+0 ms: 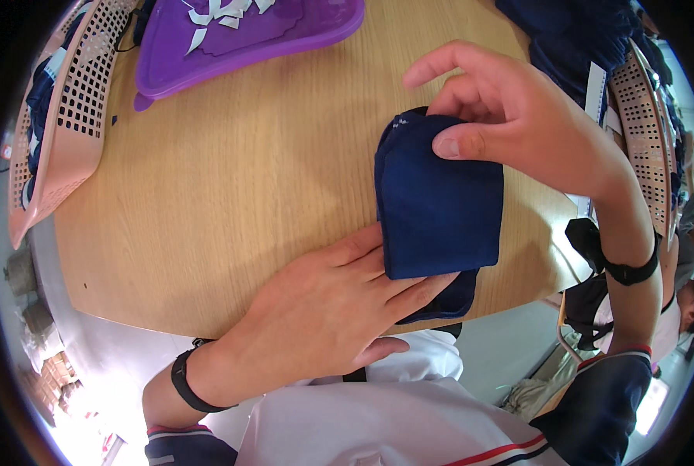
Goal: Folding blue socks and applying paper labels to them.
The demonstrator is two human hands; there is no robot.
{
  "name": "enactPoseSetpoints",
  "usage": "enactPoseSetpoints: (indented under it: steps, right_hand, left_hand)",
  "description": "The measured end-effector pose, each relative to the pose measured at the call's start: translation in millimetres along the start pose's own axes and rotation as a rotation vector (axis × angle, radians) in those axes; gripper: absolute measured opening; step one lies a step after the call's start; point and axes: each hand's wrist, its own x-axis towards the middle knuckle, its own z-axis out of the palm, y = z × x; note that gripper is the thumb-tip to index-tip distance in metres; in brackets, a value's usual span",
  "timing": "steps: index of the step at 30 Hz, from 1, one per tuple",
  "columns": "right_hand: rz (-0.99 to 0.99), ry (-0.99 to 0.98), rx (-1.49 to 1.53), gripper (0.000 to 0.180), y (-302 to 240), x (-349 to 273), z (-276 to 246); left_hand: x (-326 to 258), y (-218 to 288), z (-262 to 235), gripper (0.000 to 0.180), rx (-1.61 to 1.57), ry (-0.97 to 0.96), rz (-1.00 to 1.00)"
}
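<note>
A folded piece of navy blue cloth lies near the right front of the wooden table, with small white marks at its far left corner. My left hand lies flat, palm down, with its fingers stretched out and their tips tucked under the upper fold. Below them a darker layer of the cloth shows at the table's near edge. From the right comes my right hand, its thumb on top of the cloth's far edge and its curled fingers behind, pinching it. The right index finger sticks out to the left.
A purple tray with white paper scraps stands at the far left. Pink perforated baskets with dark cloth flank the table: a left basket and a right basket. More navy fabric is heaped at the far right. Another person sits beyond the right edge.
</note>
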Motion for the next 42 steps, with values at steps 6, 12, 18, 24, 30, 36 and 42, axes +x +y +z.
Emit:
enactPoseSetpoints:
  steps: [6,12,18,24,30,36,42]
  right_hand:
    - [-0.797,0.048,-0.75,0.043,5.1,-9.4,8.9]
    - [-0.699,-0.049,-0.96,0.048,31.4,-8.4,40.3]
    - [-0.716,0.03,-0.835,0.06,30.2,-11.7,49.2]
    - [-0.763,0.164,-1.044,0.068,57.5,-1.2,62.0]
    - [-0.739,0.241,-0.862,0.062,71.1,-25.1,49.4]
    - [-0.83,0.167,-0.951,0.057,72.3,-6.5,60.9]
    - [-0.496,0.135,-0.33,0.058,46.7,-11.9,33.3]
  left_hand:
    - [0.7,1.1,0.7,0.091,0.033,-0.049,-0.014]
    - [-7.3,7.5,10.4,0.088,0.144,-0.146,0.017]
    - [-18.2,22.8,32.7,0.074,0.351,-0.085,0.16]
    - [-19.7,30.3,35.3,0.064,0.262,-0.105,0.251]
    - [-5.7,16.8,-39.8,0.074,0.022,-0.245,0.147]
    - [16.9,-27.6,4.7,0.082,0.438,0.074,0.183]
    - [12.2,-31.4,-2.6,0.091,0.206,0.133,0.22]
